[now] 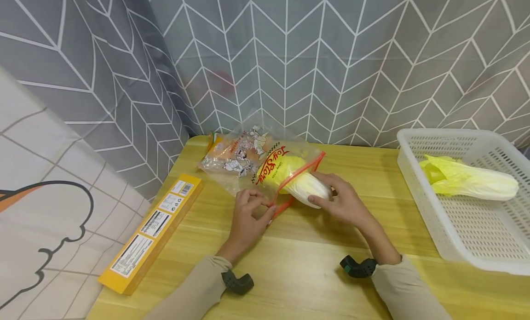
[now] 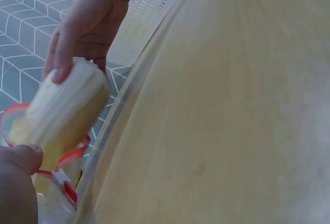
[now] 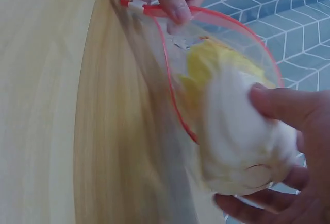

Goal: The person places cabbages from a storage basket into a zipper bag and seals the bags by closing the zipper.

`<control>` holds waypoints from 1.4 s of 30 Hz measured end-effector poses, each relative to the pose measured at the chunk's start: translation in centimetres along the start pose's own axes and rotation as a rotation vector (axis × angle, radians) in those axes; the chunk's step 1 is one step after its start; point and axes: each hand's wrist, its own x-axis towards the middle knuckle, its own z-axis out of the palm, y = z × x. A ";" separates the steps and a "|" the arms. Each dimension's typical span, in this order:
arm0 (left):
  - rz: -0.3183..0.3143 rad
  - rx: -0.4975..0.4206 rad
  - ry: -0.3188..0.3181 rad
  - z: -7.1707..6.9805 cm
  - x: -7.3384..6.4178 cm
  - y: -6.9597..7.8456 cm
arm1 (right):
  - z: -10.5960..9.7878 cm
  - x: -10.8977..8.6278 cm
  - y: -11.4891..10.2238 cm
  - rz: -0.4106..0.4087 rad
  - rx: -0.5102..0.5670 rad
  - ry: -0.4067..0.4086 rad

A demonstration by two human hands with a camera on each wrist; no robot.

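Bag [image 1: 248, 166] lies on the table [image 1: 298, 269], red-rimmed mouth gaping. Cabbage [image 1: 307, 189] is partly in: yellow leafy end inside the bag, white base out past the mouth. Right hand [image 1: 347, 201] is spread to that base's width, thumb and fingers curved round it. Left hand [image 1: 247, 221] is nearly closed, pinching the bag's rim. Box [image 1: 155, 230] sits left of the bag; basket [image 1: 420, 205] well right, second cabbage [image 1: 476, 180] inside.

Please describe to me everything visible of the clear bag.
The bag looks like thin, wrinkled clear plastic, with red Toy Story lettering, cartoon figures, a red rim and a white slider. It rests on the table, its mouth open toward the right hand, which holds a cabbage whose yellow leafy end is inside. The left hand pinches the rim.
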 end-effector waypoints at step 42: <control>-0.027 -0.026 -0.032 0.0 0.1 -0.2 | 7.3 3.3 -2.4 0.084 0.413 0.211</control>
